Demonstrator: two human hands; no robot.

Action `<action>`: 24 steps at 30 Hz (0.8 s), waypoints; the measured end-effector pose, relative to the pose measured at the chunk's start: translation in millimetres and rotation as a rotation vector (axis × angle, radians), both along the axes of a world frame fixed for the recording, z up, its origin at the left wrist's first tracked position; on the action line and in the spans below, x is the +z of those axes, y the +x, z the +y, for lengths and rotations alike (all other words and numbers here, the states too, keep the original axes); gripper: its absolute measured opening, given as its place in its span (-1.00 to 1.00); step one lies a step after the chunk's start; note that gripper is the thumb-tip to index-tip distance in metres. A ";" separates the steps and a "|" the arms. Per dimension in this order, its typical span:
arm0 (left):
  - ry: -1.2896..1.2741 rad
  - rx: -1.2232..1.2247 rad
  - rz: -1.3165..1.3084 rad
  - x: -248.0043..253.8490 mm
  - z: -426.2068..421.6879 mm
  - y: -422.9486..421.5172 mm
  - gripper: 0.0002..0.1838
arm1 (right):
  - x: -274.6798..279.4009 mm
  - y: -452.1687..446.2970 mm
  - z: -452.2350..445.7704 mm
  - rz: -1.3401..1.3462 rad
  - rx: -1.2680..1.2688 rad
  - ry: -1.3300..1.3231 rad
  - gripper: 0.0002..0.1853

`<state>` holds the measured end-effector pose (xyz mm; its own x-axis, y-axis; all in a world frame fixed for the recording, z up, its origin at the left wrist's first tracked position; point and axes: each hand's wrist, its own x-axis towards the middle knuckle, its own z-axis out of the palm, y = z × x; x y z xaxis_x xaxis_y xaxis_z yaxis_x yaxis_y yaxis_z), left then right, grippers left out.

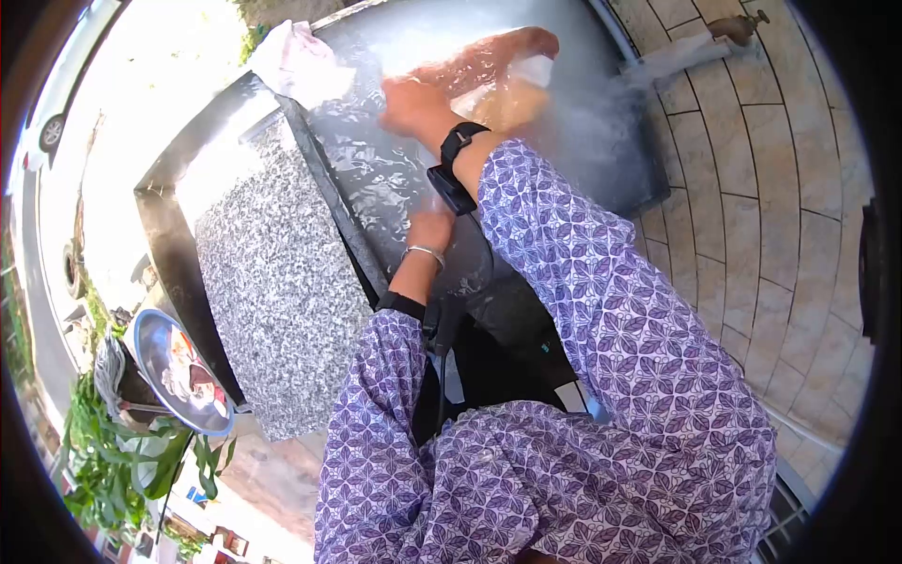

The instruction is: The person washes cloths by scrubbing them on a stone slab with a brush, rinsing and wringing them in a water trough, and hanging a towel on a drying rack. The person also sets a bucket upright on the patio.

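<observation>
My right hand [413, 106] is closed at the near-left end of a wet reddish-brown cloth [493, 61] in the upper middle of the view. White and orange-yellow cloth [515, 101] lies against it, partly in the water. My left hand [430, 228] reaches down into the water of the grey basin [648, 193], nearer to my body; its fingers are hidden below the surface. A pale pink cloth [299, 64] hangs over the basin's far left corner.
A speckled granite slab [282, 282] adjoins the basin's left side. Below it on the left, a blue bowl [150, 329] holds several pieces of clothing. A brass tap [738, 28] juts from the tiled wall [733, 197] at right. Green plants [94, 461] grow at lower left.
</observation>
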<state>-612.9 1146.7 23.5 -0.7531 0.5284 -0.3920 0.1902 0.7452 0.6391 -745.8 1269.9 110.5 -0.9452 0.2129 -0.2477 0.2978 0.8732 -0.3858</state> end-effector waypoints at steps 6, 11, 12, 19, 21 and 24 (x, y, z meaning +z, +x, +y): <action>-0.244 -0.111 -0.130 0.3 -12.1 8.7 -0.65 | -16.4 13.7 29.3 0.065 -0.108 -0.082 -0.75; 0.115 0.290 -0.079 85.8 -21.0 -45.9 -0.71 | 51.2 7.5 110.0 0.478 -0.579 -0.861 -0.81; 0.128 0.301 -0.065 104.6 -19.7 -66.1 -0.74 | 80.8 11.4 113.6 0.662 -0.541 -0.838 -0.83; 0.642 0.180 0.206 263.7 -9.4 -163.2 -0.80 | 198.9 63.2 151.4 1.074 -0.405 -0.963 -0.76; 0.712 0.118 0.102 281.7 -8.3 -156.2 -0.78 | 205.6 82.7 158.1 1.088 -0.387 -1.098 -0.71; 0.647 0.017 0.088 258.0 -14.8 -135.3 -0.75 | 156.8 112.9 180.2 0.980 -0.446 -0.789 -0.63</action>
<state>-748.2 1131.9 281.5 -0.7780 0.6249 0.0650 0.2539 0.2180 0.9423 -633.0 1450.1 267.3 -0.6895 0.6636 0.2903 -0.1913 0.2197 -0.9566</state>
